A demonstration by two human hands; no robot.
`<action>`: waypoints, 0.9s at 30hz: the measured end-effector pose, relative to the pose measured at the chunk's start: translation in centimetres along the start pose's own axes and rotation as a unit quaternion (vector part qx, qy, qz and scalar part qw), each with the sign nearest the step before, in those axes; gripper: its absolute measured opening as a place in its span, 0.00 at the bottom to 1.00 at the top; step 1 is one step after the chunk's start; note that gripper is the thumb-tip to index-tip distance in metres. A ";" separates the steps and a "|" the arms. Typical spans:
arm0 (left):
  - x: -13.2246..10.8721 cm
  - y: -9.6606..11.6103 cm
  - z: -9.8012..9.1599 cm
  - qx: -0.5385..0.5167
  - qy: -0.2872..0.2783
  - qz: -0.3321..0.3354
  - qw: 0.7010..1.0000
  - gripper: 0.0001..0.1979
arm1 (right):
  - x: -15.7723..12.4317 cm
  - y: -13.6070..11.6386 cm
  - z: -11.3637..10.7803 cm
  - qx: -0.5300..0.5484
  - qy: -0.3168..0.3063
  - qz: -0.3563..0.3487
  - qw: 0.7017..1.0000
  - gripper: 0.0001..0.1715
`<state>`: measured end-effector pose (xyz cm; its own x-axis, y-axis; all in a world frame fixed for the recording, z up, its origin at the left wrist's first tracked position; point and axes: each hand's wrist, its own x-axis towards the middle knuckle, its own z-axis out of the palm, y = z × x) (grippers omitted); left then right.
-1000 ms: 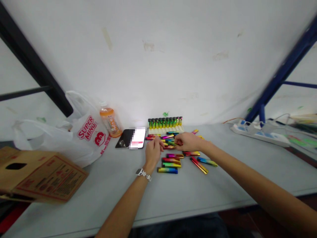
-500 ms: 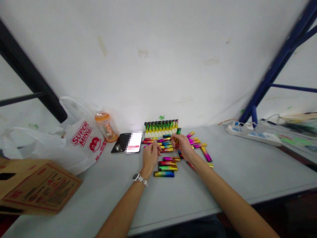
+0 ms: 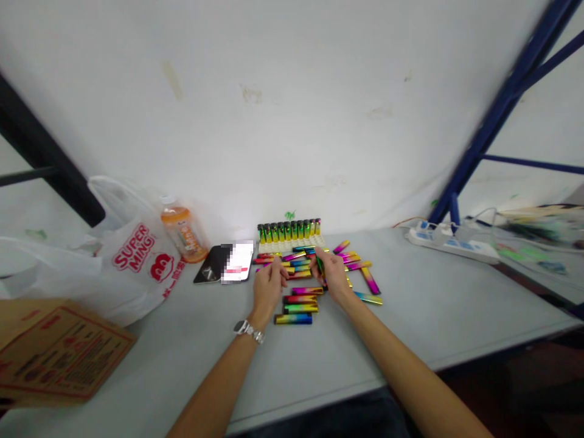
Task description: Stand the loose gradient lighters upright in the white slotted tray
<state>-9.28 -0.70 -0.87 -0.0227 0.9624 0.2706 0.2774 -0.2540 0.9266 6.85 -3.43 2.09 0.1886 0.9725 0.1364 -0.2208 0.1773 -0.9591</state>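
Note:
My right hand (image 3: pixel 332 275) is closed around a shiny green tube (image 3: pixel 320 263) with a dark end, held tilted above the pile. My left hand (image 3: pixel 268 285), with a watch on its wrist, has its fingers curled at the left side of the pile; what they hold, if anything, is hidden. Glossy tubes in fading metallic colours lie loose between and around both hands. Near my left wrist several lie in a column, the lowest a blue and yellow tube (image 3: pixel 293 319). Behind the hands, a row of green and yellow tubes (image 3: pixel 287 232) stands upright in a white rack (image 3: pixel 276 247).
A tablet or phone with a lit screen (image 3: pixel 237 261) lies left of the pile. Farther left are an orange drink bottle (image 3: pixel 183 234), a white plastic bag (image 3: pixel 141 267) and a cardboard box (image 3: pixel 68 353). A white power strip (image 3: pixel 451 243) lies at right by a blue metal frame (image 3: pixel 490 121).
My right hand has lowered slightly, and the green tube in it has tipped from nearly upright to slanted. My left hand stays curled by the pile. The whole view has shifted a little.

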 end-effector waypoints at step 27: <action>-0.3 0.6 0.0 0.022 -0.007 0.029 0.999 0.29 | -0.2 0.9 -0.4 -0.101 -0.006 -0.074 0.992 0.27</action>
<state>-9.17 -1.15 -0.42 0.0085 0.9474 0.3200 0.3197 -0.3058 0.8968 6.97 -3.50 1.13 0.1926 0.9400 0.2815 0.0049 0.2859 -0.9582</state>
